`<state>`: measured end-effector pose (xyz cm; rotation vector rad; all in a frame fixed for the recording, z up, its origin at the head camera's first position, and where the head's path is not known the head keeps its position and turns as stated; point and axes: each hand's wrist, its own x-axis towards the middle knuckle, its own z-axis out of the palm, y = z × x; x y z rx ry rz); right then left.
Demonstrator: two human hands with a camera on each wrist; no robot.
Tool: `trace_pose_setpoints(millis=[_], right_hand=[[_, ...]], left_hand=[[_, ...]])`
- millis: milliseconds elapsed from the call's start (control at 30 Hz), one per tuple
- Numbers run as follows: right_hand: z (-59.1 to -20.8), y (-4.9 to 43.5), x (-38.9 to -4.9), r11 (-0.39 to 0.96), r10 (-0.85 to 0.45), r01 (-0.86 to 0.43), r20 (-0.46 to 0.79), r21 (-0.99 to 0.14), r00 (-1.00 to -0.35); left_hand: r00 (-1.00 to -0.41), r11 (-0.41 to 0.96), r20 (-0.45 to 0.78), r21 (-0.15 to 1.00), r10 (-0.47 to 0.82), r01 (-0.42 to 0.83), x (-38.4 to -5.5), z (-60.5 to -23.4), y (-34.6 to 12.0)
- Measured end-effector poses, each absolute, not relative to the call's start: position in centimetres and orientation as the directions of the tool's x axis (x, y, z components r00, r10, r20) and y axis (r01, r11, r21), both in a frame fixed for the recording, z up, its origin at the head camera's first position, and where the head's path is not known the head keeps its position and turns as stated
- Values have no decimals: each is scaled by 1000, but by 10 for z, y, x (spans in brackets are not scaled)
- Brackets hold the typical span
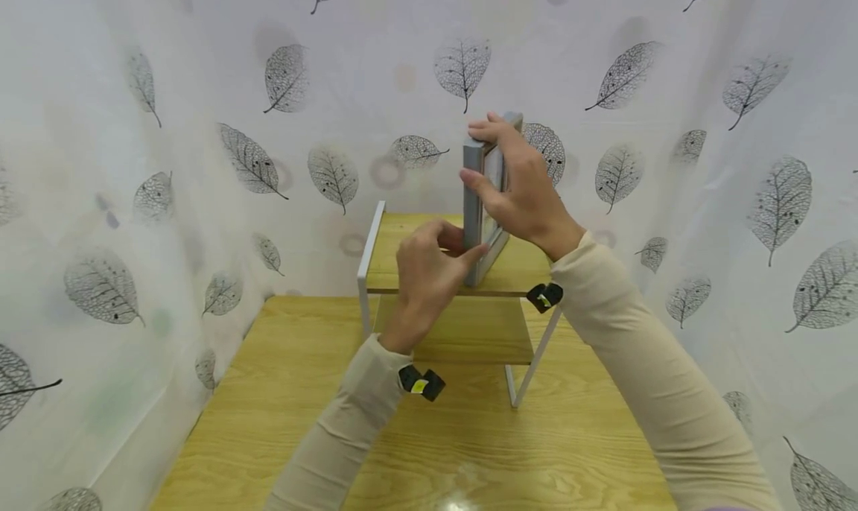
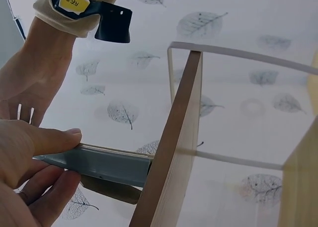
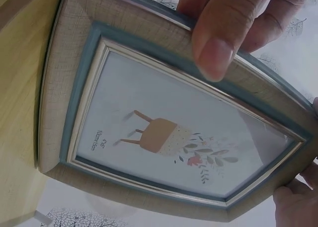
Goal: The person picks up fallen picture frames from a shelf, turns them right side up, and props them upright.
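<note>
A grey-blue picture frame point(image 1: 473, 213) stands upright on its end, its lower end at the front of a small rack's top shelf point(image 1: 395, 261). Its front, in the right wrist view, has a beige border point(image 3: 64, 88) and an illustration point(image 3: 164, 135) of a brown stool-like shape with flowers. My left hand point(image 1: 429, 269) pinches its near edge low down, thumb on the front and fingers behind. My right hand point(image 1: 526, 183) holds the upper part, fingers over the top and thumb by the near edge. Some right-hand fingers are hidden.
The two-tier rack, with white metal side frames point(image 1: 366, 273) and a lower shelf point(image 1: 456, 332), stands on a wooden table point(image 1: 302, 392). A leaf-patterned curtain point(image 1: 375, 71) surrounds the table at the back and sides. Black camera mounts point(image 1: 422, 383) sit on both wrists.
</note>
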<state>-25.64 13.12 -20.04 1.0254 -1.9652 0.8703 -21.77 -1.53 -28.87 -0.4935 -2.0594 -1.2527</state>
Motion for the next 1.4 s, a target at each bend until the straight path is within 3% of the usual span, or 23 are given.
trace_pose_setpoints(millis=[200, 533, 800, 1200, 1300, 1400], right_hand=[[-201, 136, -260, 443, -348, -863, 841, -241, -414], [-202, 138, -264, 376, -348, -910, 883, -176, -315], [-203, 143, -266, 313, -363, -927, 876, -207, -318], [-204, 152, -273, 242, -395, -956, 884, -164, -251], [-203, 154, -273, 217, -401, -961, 882, -169, -246], [-203, 155, -273, 186, -399, -965, 883, -186, -247]], left_hand=[[-687, 501, 726, 605, -28, 619, -216, -290, -11], [-641, 502, 767, 566, -29, 654, -217, -293, -4], [-615, 489, 789, 540, -9, 685, -218, -295, 1], [-557, 499, 830, 475, 19, 725, -214, -299, -9], [-564, 503, 825, 476, 29, 722, -214, -303, -17], [-618, 508, 784, 506, 66, 697, -214, -307, -24]])
